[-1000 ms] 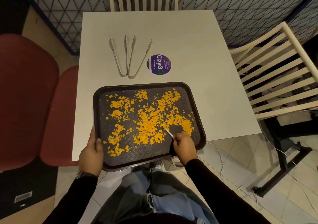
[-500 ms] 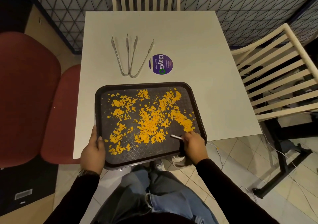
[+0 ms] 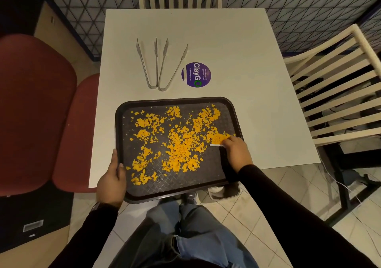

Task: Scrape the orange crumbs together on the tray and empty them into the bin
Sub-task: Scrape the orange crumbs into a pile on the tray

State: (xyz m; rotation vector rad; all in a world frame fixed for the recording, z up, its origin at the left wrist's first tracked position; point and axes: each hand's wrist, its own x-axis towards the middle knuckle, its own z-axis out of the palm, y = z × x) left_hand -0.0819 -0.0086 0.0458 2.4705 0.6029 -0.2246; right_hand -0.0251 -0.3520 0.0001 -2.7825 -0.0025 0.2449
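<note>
White table (image 3: 237, 41) fills most of what I see, w/ a red padded seat (image 3: 35, 113) off its left side and a pale slatted chair (image 3: 340, 94) on the right. Dark tray (image 3: 185, 182) sits at the near edge of the table, its front lip hanging out over my knees. Orange crumbs (image 3: 181, 146) lie scattered over nearly all of the tray. They are thickest thru the middle and up toward the far right corner, thinner at the left, and a strip along the near side is mostly bare.

L hand (image 3: 111, 182) grips the tray at its near left corner, thumb lying over the rim, other fingers tucked underneath where I can't see them. R hand (image 3: 237, 152) is over the tray's right side, fingers curled down and pinching a small scraper (image 3: 216, 145). Its white edge pokes out leftward, touching the tray just below a clump of crumbs.

Beyond the tray, two pairs of metal tongs (image 3: 156, 66) lie side by side, tips pointing away from me. A round purple sticker (image 3: 196, 74) is just to the right of them.
</note>
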